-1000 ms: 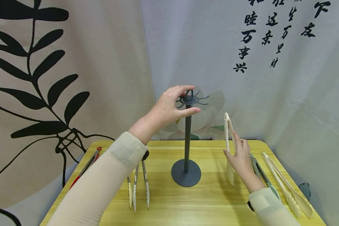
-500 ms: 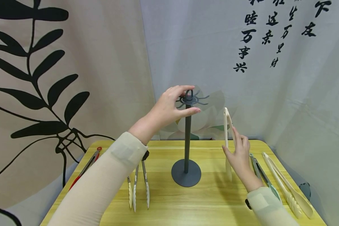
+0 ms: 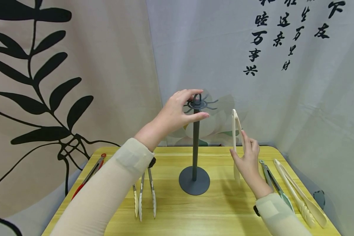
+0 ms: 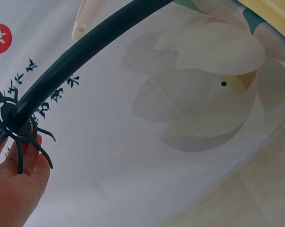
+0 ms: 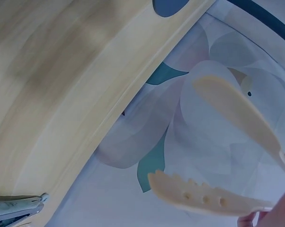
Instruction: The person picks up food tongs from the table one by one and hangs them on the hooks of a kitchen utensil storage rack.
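Left hand grips the stand by its top, presumably for steadiness; right hand pinches tongs hinge-up, toward the worktop's right edge.

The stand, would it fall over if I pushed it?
Pushed near the top, the stand might tip, since it is tall and thin. A low push would more likely slide it, as its round base sits flat on the table. Its straight pole looks stiff, so it probably wouldn't bend.
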Available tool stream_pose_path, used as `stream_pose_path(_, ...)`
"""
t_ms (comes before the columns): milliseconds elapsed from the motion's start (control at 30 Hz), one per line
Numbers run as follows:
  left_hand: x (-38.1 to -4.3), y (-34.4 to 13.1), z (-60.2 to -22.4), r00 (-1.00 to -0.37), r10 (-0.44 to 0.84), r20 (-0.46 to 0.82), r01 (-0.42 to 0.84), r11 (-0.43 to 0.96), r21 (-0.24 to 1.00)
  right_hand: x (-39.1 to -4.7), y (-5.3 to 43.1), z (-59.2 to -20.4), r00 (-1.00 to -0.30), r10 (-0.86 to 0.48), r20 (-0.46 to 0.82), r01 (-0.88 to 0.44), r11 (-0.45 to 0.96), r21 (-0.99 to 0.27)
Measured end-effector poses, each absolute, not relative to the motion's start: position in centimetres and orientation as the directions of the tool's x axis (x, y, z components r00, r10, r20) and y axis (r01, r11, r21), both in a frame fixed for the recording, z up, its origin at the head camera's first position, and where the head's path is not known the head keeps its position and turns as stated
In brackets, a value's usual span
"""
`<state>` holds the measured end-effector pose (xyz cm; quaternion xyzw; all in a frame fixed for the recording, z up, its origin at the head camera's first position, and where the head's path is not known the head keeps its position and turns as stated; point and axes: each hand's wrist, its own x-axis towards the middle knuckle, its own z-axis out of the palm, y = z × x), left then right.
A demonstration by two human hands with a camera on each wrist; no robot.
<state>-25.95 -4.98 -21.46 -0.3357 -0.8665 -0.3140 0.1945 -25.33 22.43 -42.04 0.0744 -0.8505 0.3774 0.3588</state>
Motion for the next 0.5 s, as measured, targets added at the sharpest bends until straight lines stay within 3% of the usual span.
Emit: stream_pose_path(500,-26.0,-5.0,-21.5,-0.696,0.457,0.554,0.704,0.586,0.401,-25.6,21.3,-40.8,-0.624,0.161,0.765,-0.504,0.665,-0.551)
